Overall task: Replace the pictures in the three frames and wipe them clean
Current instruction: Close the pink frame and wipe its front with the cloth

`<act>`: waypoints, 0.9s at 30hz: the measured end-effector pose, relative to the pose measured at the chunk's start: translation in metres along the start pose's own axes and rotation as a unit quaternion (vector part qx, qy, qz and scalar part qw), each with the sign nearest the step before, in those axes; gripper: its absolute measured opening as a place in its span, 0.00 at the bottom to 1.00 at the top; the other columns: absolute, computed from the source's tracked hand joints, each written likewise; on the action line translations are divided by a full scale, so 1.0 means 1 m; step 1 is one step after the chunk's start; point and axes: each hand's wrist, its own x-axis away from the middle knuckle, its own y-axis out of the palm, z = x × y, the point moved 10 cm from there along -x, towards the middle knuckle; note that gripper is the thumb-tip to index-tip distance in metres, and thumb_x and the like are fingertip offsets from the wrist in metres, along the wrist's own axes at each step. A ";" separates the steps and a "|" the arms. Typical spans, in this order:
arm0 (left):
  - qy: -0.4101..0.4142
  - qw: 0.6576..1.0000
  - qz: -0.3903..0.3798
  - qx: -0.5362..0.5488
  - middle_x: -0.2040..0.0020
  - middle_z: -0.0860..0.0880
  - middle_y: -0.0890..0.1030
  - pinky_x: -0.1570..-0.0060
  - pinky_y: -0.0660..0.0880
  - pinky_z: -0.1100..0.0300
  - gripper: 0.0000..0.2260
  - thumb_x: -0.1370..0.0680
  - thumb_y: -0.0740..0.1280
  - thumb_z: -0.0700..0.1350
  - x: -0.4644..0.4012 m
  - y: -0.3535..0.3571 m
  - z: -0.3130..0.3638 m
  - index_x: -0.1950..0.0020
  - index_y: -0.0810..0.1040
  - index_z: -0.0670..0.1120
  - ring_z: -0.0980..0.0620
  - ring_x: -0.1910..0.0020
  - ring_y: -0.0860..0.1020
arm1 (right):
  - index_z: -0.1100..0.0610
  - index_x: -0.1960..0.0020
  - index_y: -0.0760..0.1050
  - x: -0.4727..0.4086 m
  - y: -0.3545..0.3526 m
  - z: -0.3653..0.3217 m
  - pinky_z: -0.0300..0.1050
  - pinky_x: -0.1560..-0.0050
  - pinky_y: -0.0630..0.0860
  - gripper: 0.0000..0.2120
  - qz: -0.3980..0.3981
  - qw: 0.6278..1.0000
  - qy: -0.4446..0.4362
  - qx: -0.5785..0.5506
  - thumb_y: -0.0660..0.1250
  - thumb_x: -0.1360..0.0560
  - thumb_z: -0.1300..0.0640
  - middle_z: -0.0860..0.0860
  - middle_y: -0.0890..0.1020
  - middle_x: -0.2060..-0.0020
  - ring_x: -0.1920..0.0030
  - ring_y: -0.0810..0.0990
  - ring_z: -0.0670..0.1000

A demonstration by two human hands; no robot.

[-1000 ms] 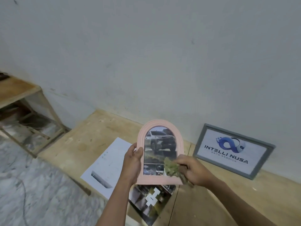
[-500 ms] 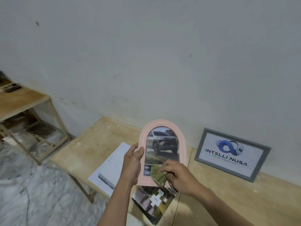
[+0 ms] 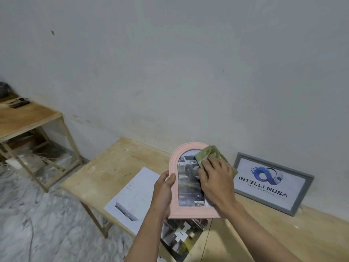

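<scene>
The wooden bench (image 3: 105,173) lies under both hands. A grey frame (image 3: 272,183) leans on the wall, right of the right grip. The pink arched frame (image 3: 174,161) is upright above the bench, its left edge pinched in the left hand (image 3: 163,193). The right hand (image 3: 217,181), fingers straight, presses a green cloth (image 3: 207,154) onto its glass. Two paper prints (image 3: 136,197) lie below the left grip.

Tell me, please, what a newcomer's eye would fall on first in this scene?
Most striking is the pink arched frame held up at centre: the left hand grips its left edge while the right hand presses a green cloth against its upper right glass. Next comes the grey frame with a blue logo, leaning on the wall at right on the wooden table.
</scene>
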 end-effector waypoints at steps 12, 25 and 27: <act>0.019 1.000 -0.007 0.023 0.45 0.53 0.84 0.48 0.77 0.58 0.09 0.18 0.64 0.44 -0.003 0.010 0.004 0.41 0.81 0.52 0.55 0.46 0.81 | 0.51 0.27 0.66 -0.023 0.038 -0.019 0.53 0.28 0.56 0.32 -0.042 0.995 -0.088 0.004 0.68 0.30 0.56 0.49 0.68 0.27 0.27 0.65 0.56; -0.013 0.995 0.055 0.079 0.41 0.42 0.84 0.37 0.75 0.38 0.20 0.24 0.69 0.51 -0.022 -0.034 -0.012 0.33 0.78 0.47 0.39 0.42 0.82 | 0.45 0.35 0.75 0.048 0.050 -0.050 0.35 0.30 0.56 0.20 -0.272 0.906 -0.281 -0.164 0.67 0.25 0.60 0.39 0.78 0.38 0.34 0.70 0.38; -0.018 0.995 0.061 0.082 0.38 0.42 0.83 0.38 0.75 0.35 0.24 0.25 0.70 0.54 -0.030 -0.046 -0.025 0.31 0.76 0.48 0.38 0.41 0.82 | 0.43 0.36 0.76 0.054 0.051 -0.040 0.30 0.35 0.63 0.19 -0.357 0.885 -0.248 -0.165 0.67 0.23 0.59 0.37 0.79 0.41 0.38 0.74 0.36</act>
